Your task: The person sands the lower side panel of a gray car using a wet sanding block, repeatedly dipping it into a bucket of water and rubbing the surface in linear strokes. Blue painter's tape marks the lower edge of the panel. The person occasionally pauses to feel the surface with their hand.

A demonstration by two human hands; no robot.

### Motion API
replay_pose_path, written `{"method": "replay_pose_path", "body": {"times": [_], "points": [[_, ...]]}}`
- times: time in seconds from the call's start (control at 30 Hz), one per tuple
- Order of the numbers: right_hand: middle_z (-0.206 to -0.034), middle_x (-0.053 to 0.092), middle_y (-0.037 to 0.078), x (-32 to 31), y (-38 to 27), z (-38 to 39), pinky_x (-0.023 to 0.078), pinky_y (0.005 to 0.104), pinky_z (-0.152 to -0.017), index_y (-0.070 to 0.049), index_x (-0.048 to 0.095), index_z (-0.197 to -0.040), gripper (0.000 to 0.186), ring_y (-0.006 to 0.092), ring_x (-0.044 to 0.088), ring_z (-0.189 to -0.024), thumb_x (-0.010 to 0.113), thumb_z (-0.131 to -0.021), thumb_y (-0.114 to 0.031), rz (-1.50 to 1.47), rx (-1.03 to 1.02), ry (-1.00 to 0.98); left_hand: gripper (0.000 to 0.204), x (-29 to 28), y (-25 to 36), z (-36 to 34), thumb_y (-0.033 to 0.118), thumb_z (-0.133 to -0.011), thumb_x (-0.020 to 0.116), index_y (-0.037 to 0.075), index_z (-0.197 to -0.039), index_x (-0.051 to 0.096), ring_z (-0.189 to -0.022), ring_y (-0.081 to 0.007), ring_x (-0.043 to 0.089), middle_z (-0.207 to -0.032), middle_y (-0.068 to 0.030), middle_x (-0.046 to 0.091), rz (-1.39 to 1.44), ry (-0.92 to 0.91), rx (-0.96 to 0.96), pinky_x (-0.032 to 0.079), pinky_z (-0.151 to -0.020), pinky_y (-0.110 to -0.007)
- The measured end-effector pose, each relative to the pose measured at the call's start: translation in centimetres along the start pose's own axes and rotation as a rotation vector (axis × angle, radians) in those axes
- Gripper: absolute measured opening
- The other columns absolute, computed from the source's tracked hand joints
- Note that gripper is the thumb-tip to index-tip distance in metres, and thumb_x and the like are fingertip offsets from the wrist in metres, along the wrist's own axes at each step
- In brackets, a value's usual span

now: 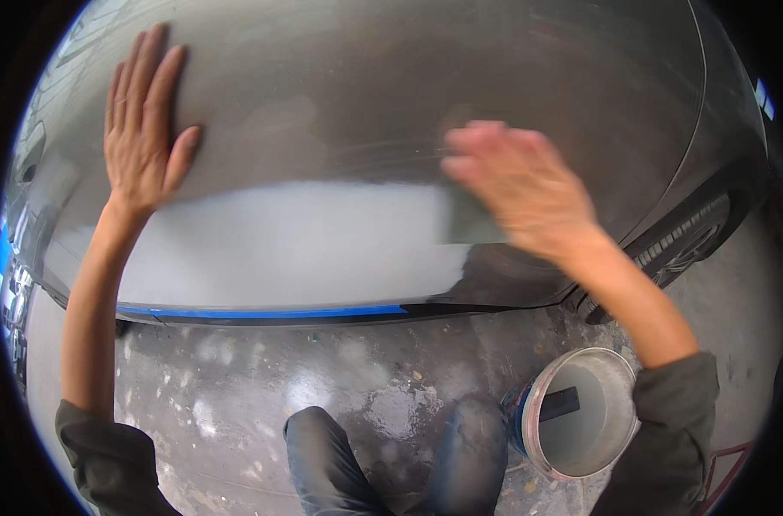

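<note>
In front of me is a dark grey car body panel (323, 103), dusty and smeared, with a pale grey-white filler or primer patch (297, 245) along its lower part. My left hand (142, 129) lies flat on the panel above the patch's left end, fingers stretched upward and thumb out to the side. My right hand (525, 185) is at the patch's right end, blurred by motion, with its fingers bent forward. Beneath its palm a greyish-green sheet (473, 217), apparently sandpaper, is pressed to the panel; the hand covers much of it.
Blue masking tape (262, 311) runs along the panel's lower edge. A wheel (688, 245) stands at the right. On the wet, stained floor (237, 378), a bucket (542, 447) holds cloudy water with a dark block (559, 404) in it, beside my right knee (469, 439).
</note>
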State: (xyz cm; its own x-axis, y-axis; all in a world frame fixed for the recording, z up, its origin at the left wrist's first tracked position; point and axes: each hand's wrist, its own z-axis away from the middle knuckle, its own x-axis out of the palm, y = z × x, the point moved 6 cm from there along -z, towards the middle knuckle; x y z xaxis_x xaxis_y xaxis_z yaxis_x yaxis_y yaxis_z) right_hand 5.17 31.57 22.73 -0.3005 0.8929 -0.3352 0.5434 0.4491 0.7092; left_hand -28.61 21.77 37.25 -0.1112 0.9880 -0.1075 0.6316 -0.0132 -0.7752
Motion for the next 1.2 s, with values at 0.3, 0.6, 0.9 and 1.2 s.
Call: {"method": "replay_pose_path", "body": {"times": [0.3,0.6,0.9,1.2], "points": [[-0.171,0.031,0.008,-0.6,-6.0,-8.2,0.015,0.0459,-0.133,-0.007,0.035,-0.162,0.074,0.0258,0.024,-0.160,0.051,-0.090,-0.005,-0.003,-0.019,-0.006,0.067,0.9,1.2,1.3,0.050,-0.106,0.038,0.013,-0.161,0.040,-0.157,-0.0307,0.031,-0.168,-0.0130,0.036,-0.006,0.022,-0.089,0.020,-0.130,-0.047],[-0.174,0.023,0.006,-2.7,4.3,4.5,0.011,0.0440,-0.133,-0.008,0.033,-0.164,0.073,0.0228,0.017,-0.162,0.046,-0.093,-0.002,0.017,0.004,-0.170,0.076,1.7,1.7,1.5,0.052,-0.106,0.033,-0.005,-0.157,0.037,-0.156,-0.0439,0.028,-0.164,-0.0304,0.033,-0.150,-0.192,-0.090,0.019,-0.128,-0.055],[-0.176,0.015,-0.001,-1.9,-0.8,-8.6,0.006,0.0379,-0.135,-0.014,0.022,-0.167,0.079,0.0159,0.010,-0.162,0.040,-0.092,0.003,-0.120,-0.169,-0.157,0.078,0.5,-0.2,2.2,0.054,-0.104,0.036,-0.003,-0.156,0.040,-0.155,-0.0436,0.031,-0.162,-0.0297,0.037,-0.079,-0.166,-0.092,0.018,-0.129,-0.055],[-0.174,0.025,0.010,-1.6,-5.1,-12.6,0.010,0.0452,-0.133,-0.005,0.034,-0.163,0.074,0.0270,0.017,-0.162,0.049,-0.090,-0.005,-0.110,0.033,-0.021,0.078,1.5,1.1,2.0,0.054,-0.104,0.034,-0.002,-0.157,0.039,-0.156,-0.0417,0.030,-0.164,-0.0290,0.036,-0.055,-0.178,-0.161,0.017,-0.129,-0.054]]}}
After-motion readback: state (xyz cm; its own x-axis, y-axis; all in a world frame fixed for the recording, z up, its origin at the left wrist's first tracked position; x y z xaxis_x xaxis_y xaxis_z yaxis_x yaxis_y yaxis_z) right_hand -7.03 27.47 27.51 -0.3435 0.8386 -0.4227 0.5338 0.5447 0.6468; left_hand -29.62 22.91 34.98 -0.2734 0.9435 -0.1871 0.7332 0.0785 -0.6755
